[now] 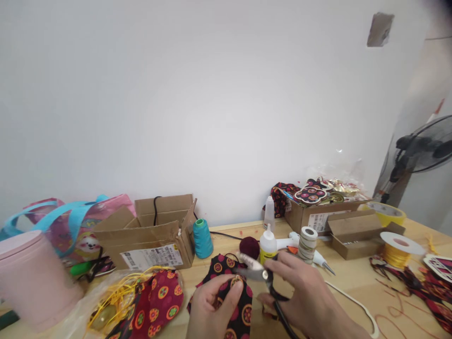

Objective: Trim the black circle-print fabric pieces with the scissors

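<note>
A piece of dark patterned fabric [246,308] with round orange and pink motifs is pinched between the thumb and fingers of my left hand [217,301]. My right hand [300,292] grips a pair of scissors [259,275] by their dark handles. Their blades point left, parted, at the fabric's upper edge just above my left thumb. Whether the blades touch the cloth I cannot tell. Behind the scissors are a dark red round pincushion-like ball [249,246] and a white glue bottle [268,244] with a yellow label.
At left stand a pink bin [35,282], an open cardboard box [151,245], a teal thread cone [203,239] and patterned fabric with yellow cords [162,296]. At right are tape rolls [307,245], a filled box [318,212], a small open box [360,235] and a yellow cord spool [400,249].
</note>
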The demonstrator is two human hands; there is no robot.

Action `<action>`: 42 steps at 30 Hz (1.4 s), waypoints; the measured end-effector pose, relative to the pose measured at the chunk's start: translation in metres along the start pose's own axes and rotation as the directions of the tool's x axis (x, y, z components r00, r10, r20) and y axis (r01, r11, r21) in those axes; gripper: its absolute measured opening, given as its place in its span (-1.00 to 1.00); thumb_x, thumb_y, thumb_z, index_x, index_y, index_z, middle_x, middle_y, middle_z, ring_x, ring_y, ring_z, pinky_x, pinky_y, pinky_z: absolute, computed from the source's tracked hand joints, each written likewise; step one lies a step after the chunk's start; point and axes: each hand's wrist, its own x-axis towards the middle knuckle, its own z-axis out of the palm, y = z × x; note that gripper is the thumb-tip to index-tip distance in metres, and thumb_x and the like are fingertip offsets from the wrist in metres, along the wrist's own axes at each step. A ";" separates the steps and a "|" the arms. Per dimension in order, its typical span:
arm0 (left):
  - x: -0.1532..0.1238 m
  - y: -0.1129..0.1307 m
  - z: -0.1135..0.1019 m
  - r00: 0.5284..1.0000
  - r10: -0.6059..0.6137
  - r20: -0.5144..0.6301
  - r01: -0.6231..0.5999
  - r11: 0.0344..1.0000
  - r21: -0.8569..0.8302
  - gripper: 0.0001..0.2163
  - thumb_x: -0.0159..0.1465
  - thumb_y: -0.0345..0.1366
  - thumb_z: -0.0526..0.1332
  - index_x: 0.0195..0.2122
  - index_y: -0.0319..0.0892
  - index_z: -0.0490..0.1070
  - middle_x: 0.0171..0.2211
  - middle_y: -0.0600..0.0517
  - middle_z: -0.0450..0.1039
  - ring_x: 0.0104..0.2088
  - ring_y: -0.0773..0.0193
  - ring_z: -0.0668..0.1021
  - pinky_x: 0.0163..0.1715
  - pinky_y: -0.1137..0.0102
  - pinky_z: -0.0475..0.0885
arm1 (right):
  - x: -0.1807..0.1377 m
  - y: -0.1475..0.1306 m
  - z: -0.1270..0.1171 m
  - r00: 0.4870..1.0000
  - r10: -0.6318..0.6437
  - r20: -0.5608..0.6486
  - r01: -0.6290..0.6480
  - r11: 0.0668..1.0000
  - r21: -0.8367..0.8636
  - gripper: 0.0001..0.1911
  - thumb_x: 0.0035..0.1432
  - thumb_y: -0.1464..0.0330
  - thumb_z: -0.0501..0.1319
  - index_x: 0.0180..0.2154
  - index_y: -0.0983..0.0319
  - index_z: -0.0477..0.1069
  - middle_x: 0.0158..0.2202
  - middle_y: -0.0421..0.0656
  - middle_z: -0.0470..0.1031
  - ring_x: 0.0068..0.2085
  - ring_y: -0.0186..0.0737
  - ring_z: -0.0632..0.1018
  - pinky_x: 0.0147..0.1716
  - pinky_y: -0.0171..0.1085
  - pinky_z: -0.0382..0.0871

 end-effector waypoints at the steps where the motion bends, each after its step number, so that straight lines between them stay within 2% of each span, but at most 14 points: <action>1: 0.000 0.001 0.000 1.000 -0.003 0.000 0.003 1.000 0.001 -0.78 -0.05 -0.11 0.27 -0.50 -0.17 0.53 -0.52 0.00 0.56 -0.45 0.18 0.53 -0.42 0.45 0.41 | 0.000 0.001 -0.001 0.998 -0.010 -0.062 0.010 1.000 -0.007 -0.68 -0.15 0.30 0.31 -0.26 0.21 0.43 -0.42 -0.14 0.39 -0.41 -0.17 0.43 -0.48 -0.28 0.26; 3: 0.000 0.001 0.000 1.000 0.002 0.001 -0.002 1.000 0.008 -0.77 -0.06 -0.10 0.28 -0.52 -0.17 0.54 -0.53 0.00 0.56 -0.47 0.19 0.53 -0.45 0.47 0.40 | 0.000 0.001 -0.002 0.988 -0.055 -0.147 0.055 0.998 -0.004 -0.70 -0.11 0.32 0.28 -0.25 0.24 0.42 -0.44 -0.13 0.38 -0.43 -0.18 0.42 -0.50 -0.29 0.26; 6: 0.001 -0.002 -0.001 1.000 0.018 -0.002 -0.018 1.000 -0.015 -0.77 -0.05 -0.12 0.28 -0.48 -0.17 0.55 -0.52 -0.01 0.56 -0.46 0.18 0.53 -0.48 0.47 0.40 | -0.001 -0.005 -0.002 0.986 -0.123 -0.110 0.129 0.990 0.047 -0.69 -0.16 0.37 0.30 -0.26 0.19 0.43 -0.47 -0.16 0.37 -0.46 -0.21 0.41 -0.54 -0.31 0.26; 10: 0.002 -0.004 -0.002 1.000 -0.017 -0.005 0.017 0.996 -0.093 -0.75 -0.05 -0.13 0.28 -0.40 -0.16 0.55 -0.48 -0.02 0.57 -0.43 0.15 0.55 -0.48 0.45 0.43 | 0.000 -0.013 0.000 0.997 -0.079 0.021 0.077 0.995 0.066 -0.64 -0.24 0.38 0.33 -0.26 0.17 0.45 -0.46 -0.16 0.39 -0.44 -0.18 0.43 -0.53 -0.29 0.26; 13: 0.001 -0.002 -0.002 1.000 0.013 -0.028 -0.015 0.995 -0.097 -0.82 -0.07 -0.18 0.30 -0.46 -0.13 0.56 -0.50 0.01 0.56 -0.41 0.18 0.55 -0.45 0.50 0.42 | 0.000 -0.013 0.000 0.995 -0.029 0.094 0.023 0.998 0.063 -0.67 -0.23 0.35 0.33 -0.28 0.15 0.47 -0.46 -0.15 0.41 -0.44 -0.16 0.44 -0.52 -0.28 0.25; 17: -0.001 0.002 0.001 0.998 0.019 -0.058 -0.021 0.999 -0.030 -0.85 -0.07 -0.20 0.29 -0.51 -0.13 0.55 -0.53 0.03 0.56 -0.49 0.26 0.53 -0.51 0.56 0.39 | -0.001 -0.012 0.001 0.995 0.009 0.104 -0.015 0.998 0.058 -0.64 -0.24 0.32 0.34 -0.26 0.14 0.46 -0.44 -0.15 0.42 -0.42 -0.16 0.45 -0.50 -0.28 0.24; 23: -0.002 0.001 0.002 1.000 0.002 -0.013 -0.002 1.000 0.002 -0.80 -0.04 -0.18 0.26 -0.47 -0.18 0.54 -0.53 0.01 0.55 -0.53 0.27 0.50 -0.58 0.55 0.37 | 0.001 -0.013 0.000 0.991 0.040 0.127 -0.049 0.997 0.067 -0.64 -0.25 0.31 0.35 -0.28 0.12 0.45 -0.43 -0.17 0.42 -0.42 -0.18 0.44 -0.50 -0.30 0.22; 29: -0.001 -0.001 0.001 0.999 0.032 0.000 -0.032 0.999 0.029 -0.81 -0.02 -0.17 0.25 -0.47 -0.17 0.53 -0.55 0.03 0.53 -0.47 0.24 0.52 -0.47 0.51 0.39 | -0.002 -0.012 0.000 0.991 0.019 0.134 -0.035 0.992 0.123 -0.68 -0.23 0.32 0.34 -0.30 0.13 0.46 -0.45 -0.20 0.40 -0.45 -0.22 0.42 -0.51 -0.31 0.21; 33: -0.001 -0.004 0.000 1.000 0.016 0.014 -0.016 1.000 0.023 -0.79 -0.02 -0.15 0.24 -0.45 -0.17 0.53 -0.48 0.02 0.56 -0.43 0.24 0.53 -0.44 0.51 0.39 | -0.002 -0.005 0.003 0.996 -0.034 0.085 0.026 0.995 0.099 -0.69 -0.24 0.36 0.35 -0.32 0.14 0.45 -0.46 -0.20 0.40 -0.45 -0.21 0.42 -0.52 -0.31 0.22; 36: -0.001 -0.008 0.001 0.997 -0.013 0.077 0.011 0.999 0.032 -0.75 0.00 -0.10 0.23 -0.44 -0.18 0.52 -0.49 0.00 0.56 -0.44 0.23 0.52 -0.44 0.49 0.39 | 0.000 0.005 0.001 0.993 -0.042 -0.112 0.048 0.997 0.056 -0.69 -0.16 0.35 0.32 -0.26 0.18 0.43 -0.43 -0.17 0.39 -0.42 -0.18 0.43 -0.49 -0.29 0.27; 39: 0.000 -0.012 0.002 0.995 -0.038 0.097 0.036 0.999 0.027 -0.71 0.00 -0.06 0.22 -0.44 -0.20 0.51 -0.46 -0.04 0.56 -0.41 0.18 0.53 -0.45 0.45 0.40 | 0.002 0.010 -0.002 0.949 -0.053 -0.311 0.077 0.995 0.064 -0.70 -0.04 0.33 0.26 -0.20 0.25 0.37 -0.43 -0.15 0.35 -0.41 -0.21 0.42 -0.46 -0.30 0.30; 42: 0.001 -0.014 0.002 0.994 -0.065 0.084 0.064 0.998 0.016 -0.68 -0.01 -0.05 0.22 -0.40 -0.21 0.50 -0.42 -0.07 0.56 -0.39 0.16 0.53 -0.48 0.44 0.40 | 0.001 0.006 0.000 0.958 -0.098 -0.270 0.136 0.983 0.124 -0.70 -0.06 0.35 0.26 -0.21 0.25 0.37 -0.49 -0.19 0.34 -0.48 -0.26 0.39 -0.53 -0.35 0.28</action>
